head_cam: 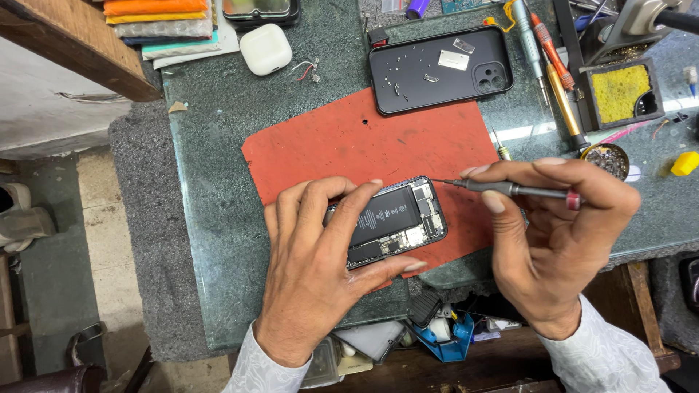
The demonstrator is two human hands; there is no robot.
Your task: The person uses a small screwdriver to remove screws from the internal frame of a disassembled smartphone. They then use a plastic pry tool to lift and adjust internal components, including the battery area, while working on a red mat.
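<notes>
Bench view, head camera. At frame centre the left hand (320, 255) spreads over an opened phone (393, 222), fingers clamped along its upper and lower edges, seemingly to keep it from sliding on the red mat (349, 142); battery and boards lie exposed. The right hand (561, 233), centre right, pinches a slim screwdriver (510, 189) held nearly level, its tip just at the phone's upper right corner. Above, at upper centre, a black phone case (437, 73) lies face up as a tray for loose screws and small plates, within reach. A yellow sponge holder (620, 91) sits upper right.
</notes>
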